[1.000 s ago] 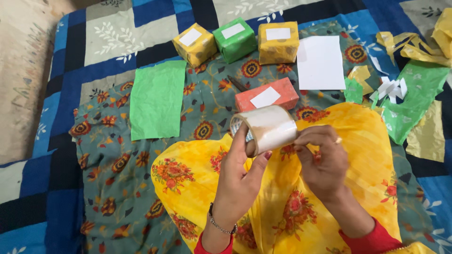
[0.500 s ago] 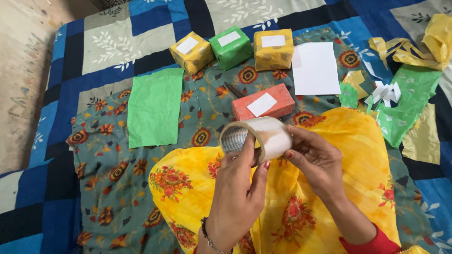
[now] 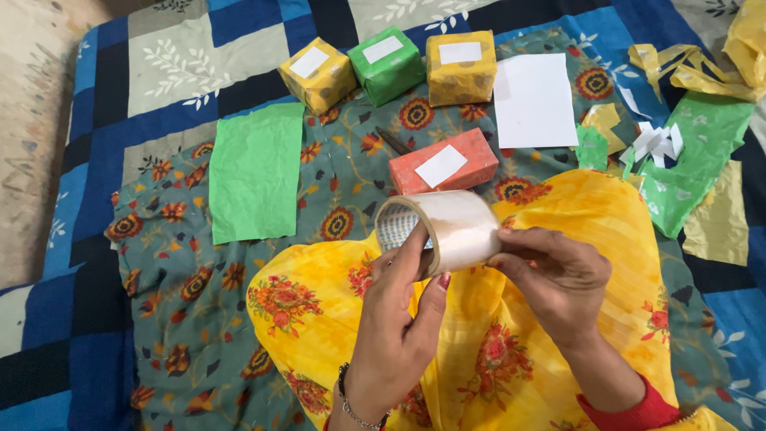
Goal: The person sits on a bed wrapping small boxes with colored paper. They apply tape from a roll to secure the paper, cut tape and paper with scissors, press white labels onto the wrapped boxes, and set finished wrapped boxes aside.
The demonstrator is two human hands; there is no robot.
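Clear, glossy packing tape on a wide roll (image 3: 443,231) sits between both hands above the lap: the left hand (image 3: 399,319) has its grip closed around the roll's near rim, thumb laid over the open core, while the right hand (image 3: 558,279) presses its fingertips (image 3: 499,259) together against the far side of the roll. The step in hand looks like hunting for the loose end of the tape; whether a nail has already caught it I cannot tell, since the tape is see-through. The next move, as I judge it, calls for a steady hold from the left and a fine peel from the right. Just beyond the grip lies an orange wrapped box (image 3: 444,161) with a white label, and farther out a row of three wrapped boxes, yellow (image 3: 317,74), green (image 3: 388,64) and yellow (image 3: 460,67). Left of the grip lies a green paper sheet (image 3: 255,172); right and beyond, a white sheet (image 3: 535,100) and paper scraps (image 3: 686,152). All rests on a flowered cloth (image 3: 183,263) over a blue patchwork quilt (image 3: 96,120).
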